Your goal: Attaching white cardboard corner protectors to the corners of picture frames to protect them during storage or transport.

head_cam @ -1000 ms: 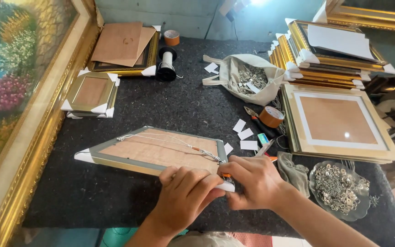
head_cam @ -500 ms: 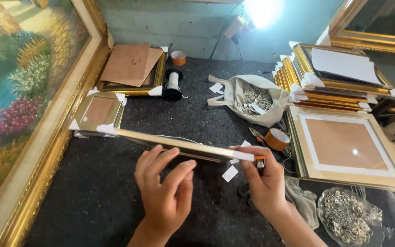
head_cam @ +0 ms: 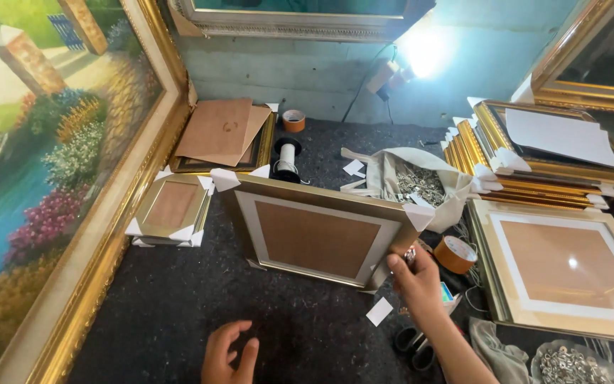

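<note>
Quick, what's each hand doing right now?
Left hand: open, empty, above the dark felt tabletop.
Right hand: closed on the tilted gold picture frame with brown backing.

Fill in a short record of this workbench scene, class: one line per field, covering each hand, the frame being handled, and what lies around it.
Right hand: grips the right edge of the gold picture frame, tilting it up off the dark table
Left hand: free, open above the table
Frame corners: white paper protectors
Right of frame: brown tape roll, cloth bag of metal bits
Left: small framed piece, large landscape painting
</note>
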